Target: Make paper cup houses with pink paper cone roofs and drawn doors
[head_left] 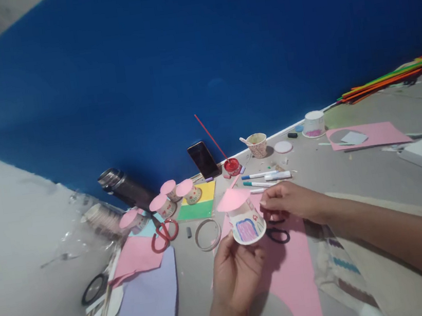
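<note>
My left hand (238,273) holds an upside-down paper cup (245,222) from below, fingers at its rim. The cup has a purple door outlined in blue, small red drawings and a pink paper cone (233,199) on top like a roof. Close by the cup's right side is my right hand (288,200), its thumb and fingers drawn together. Whether they touch the cup or pinch something small, I cannot tell. Black-handled scissors (279,235) lie below that hand on a cut pink sheet (302,275).
Several pink-topped cups (190,193) stand left, near red-handled scissors (166,235) and a tape roll (207,234). Behind are a phone (204,160), a red paint pot (232,166), markers (259,184) and a patterned cup (257,146). A dark flask (125,189) leans by the wall.
</note>
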